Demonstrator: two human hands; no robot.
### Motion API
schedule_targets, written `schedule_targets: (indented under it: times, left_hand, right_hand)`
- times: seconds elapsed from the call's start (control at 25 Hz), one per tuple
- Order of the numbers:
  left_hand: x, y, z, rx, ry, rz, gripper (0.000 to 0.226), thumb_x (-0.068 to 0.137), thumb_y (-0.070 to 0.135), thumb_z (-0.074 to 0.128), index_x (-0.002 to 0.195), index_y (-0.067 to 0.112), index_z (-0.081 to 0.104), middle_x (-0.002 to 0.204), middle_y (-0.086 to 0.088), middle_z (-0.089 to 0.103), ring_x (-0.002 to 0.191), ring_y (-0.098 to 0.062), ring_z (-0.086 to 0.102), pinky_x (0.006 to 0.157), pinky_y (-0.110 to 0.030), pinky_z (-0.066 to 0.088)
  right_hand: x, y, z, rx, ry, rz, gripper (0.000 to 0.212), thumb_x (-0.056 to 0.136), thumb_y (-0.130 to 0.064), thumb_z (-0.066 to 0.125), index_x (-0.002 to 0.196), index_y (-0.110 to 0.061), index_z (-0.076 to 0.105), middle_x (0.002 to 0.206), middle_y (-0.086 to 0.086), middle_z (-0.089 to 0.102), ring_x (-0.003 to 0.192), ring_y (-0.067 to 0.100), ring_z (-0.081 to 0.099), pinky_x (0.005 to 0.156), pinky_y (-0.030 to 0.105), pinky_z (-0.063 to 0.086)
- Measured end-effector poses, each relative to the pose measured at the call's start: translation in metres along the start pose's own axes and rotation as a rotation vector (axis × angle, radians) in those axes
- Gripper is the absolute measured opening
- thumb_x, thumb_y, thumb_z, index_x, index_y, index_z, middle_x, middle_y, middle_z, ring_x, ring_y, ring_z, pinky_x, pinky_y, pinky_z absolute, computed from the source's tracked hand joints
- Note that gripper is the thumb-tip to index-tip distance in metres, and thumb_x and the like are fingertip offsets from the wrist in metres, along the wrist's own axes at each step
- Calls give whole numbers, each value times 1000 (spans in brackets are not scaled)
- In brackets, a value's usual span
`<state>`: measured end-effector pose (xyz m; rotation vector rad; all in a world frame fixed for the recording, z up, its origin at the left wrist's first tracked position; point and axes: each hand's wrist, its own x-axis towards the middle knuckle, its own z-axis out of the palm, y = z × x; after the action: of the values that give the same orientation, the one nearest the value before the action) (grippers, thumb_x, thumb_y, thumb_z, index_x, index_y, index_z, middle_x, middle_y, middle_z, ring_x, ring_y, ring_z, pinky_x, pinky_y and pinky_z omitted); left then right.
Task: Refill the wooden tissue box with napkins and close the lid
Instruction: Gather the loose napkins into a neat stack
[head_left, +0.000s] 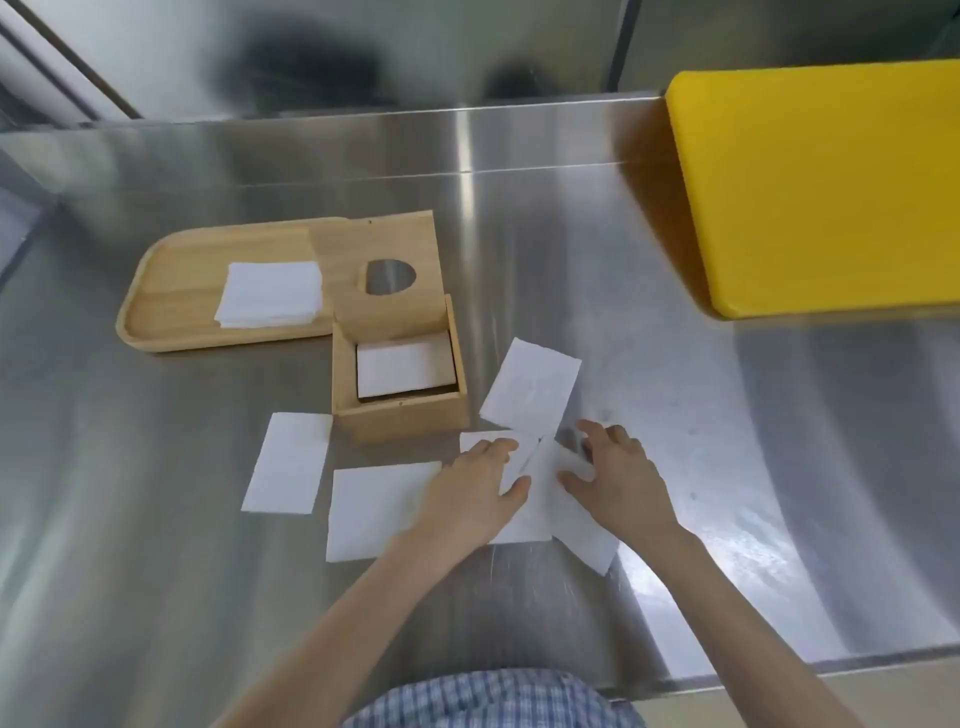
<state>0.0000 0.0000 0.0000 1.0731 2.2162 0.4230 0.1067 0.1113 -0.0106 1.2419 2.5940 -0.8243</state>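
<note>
The left hand (475, 493) lies palm down, fingers spread flat, on a napkin (519, 483) at the near middle of the steel desk (675, 364). The right hand (621, 480) is just beside it, also palm down with fingers loosely spread, pressing on overlapping napkins; a corner of one (589, 545) sticks out under the wrist. Neither hand grips anything; both are open and flat on the paper. Both forearms are bare and reach forward from the lower edge of the view, above a patch of blue checked cloth (493, 701).

More napkins lie loose around the hands: one (530, 387) tilted just beyond the fingers, one (374, 509) partly under the left wrist, and one (288, 462) further left.

The wooden box (400, 415) stands just beyond the left hand, touching nothing but the desk. Its lid (384, 275), with a rounded hole, stands open and leans back. A white stack (402, 369) sits inside the box, well below the rim.

Behind and left of the box is a wooden tray (176, 291) holding a pile of napkins (270, 293). A yellow board (821, 182) lies at the far right.

No writing or brand can be read anywhere.
</note>
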Motion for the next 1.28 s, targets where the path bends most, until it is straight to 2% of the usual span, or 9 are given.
schedule_targets:
  times: [0.2,0.4,0.6,0.68,0.8,0.96,1.04,1.12,1.28]
  left_hand:
    - [7,-5,11,-5,-21,-34,45,91,36,47,133,19,43,131,3,54,113,-16,55,88,-29,44]
    - [7,-8,15,-2,-17,-16,44,91,33,48,132,18,44,131,1,51,112,-18,55,88,-31,44]
    - [5,-5,6,-133,5,-53,44,90,33,51,131,18,47,127,-1,58,107,-18,59,89,-28,45]
    - [-1,-3,-1,-287,-6,-99,43,90,32,53,130,17,48,129,-2,58,112,-19,57,92,-27,43]
    - [-14,-5,-13,-725,-34,-211,40,90,31,54,127,16,53,123,-5,62,110,-21,58,92,-29,45]
    - [-34,-18,-18,-1289,-127,-309,33,90,28,53,120,13,54,118,-6,64,110,-23,60,89,-31,50]
    - [-40,-24,-16,-1329,-122,-307,32,89,28,52,117,13,56,114,-4,66,106,-22,61,84,-31,51]
    - [-42,-30,-12,-1320,-89,-331,37,88,29,54,120,10,56,118,-7,64,110,-25,59,95,-37,49]
    - [-48,-40,-8,-1314,-51,-362,43,86,28,57,122,6,55,124,-13,61,113,-30,57,100,-43,46]
  right_hand:
    - [7,1,6,-69,-17,41,47,83,-31,61,124,-18,44,124,7,49,113,28,47,94,36,40]
    - [13,0,7,-39,-73,62,29,83,-25,58,109,-14,54,113,7,60,107,28,52,88,36,38]
    - [9,-4,-2,118,-128,10,8,86,-22,55,84,-17,61,81,-1,60,79,21,55,54,20,36]
    - [7,-7,-10,226,-151,-19,20,85,-24,57,67,-26,50,68,-11,53,67,12,52,48,12,34]
    - [2,-17,-22,483,-203,-58,11,84,-27,62,74,-22,59,74,-14,61,67,2,56,56,12,40]
    - [-8,-32,-20,858,-263,-10,15,84,-25,63,94,-15,66,99,0,71,89,16,66,81,30,53]
    - [-9,-39,-14,932,-253,20,18,85,-22,62,100,-12,65,105,4,70,95,19,65,88,35,52]
    - [-11,-44,-7,928,-262,26,17,86,-21,61,101,-14,63,105,2,68,97,18,64,89,35,51]
    - [-16,-47,5,889,-303,-5,7,88,-24,58,85,-27,63,96,-7,67,89,12,64,79,25,53]
